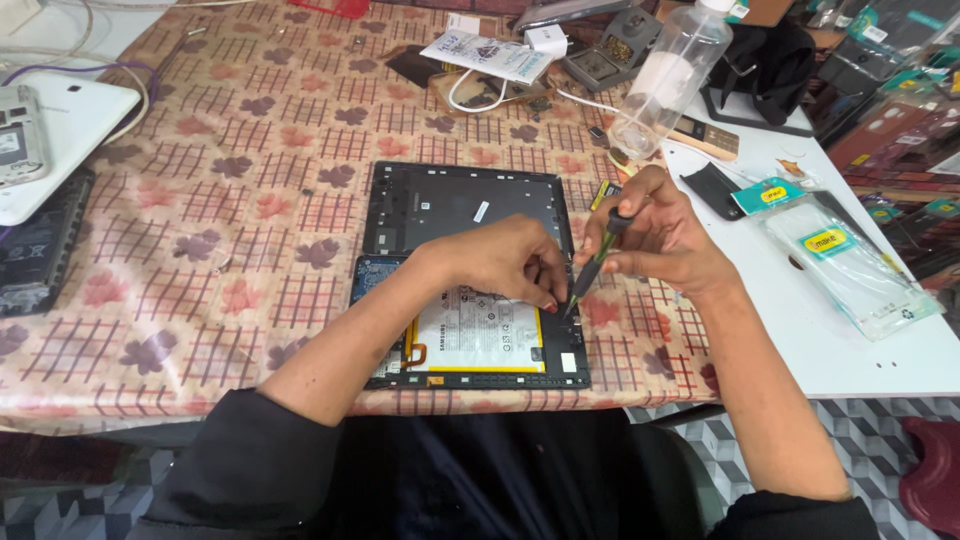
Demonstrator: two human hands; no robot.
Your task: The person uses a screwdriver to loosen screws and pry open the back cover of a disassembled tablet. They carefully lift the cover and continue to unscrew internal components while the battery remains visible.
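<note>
one cover is already off the tablet; left hand steadies it, right hand grips a screwdriver at its edge screws.

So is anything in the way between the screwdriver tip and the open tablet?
Nothing visible. The screwdriver in the right hand points at the opened tablet's right edge, with the left hand's fingers right beside its tip.

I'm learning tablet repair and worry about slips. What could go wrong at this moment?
The screwdriver in the right hand works right beside the battery; a slip might puncture it. The left hand has fingertips next to the tip and could get jabbed. Any freed screw could be hard to spot on the patterned tablecloth.
</note>
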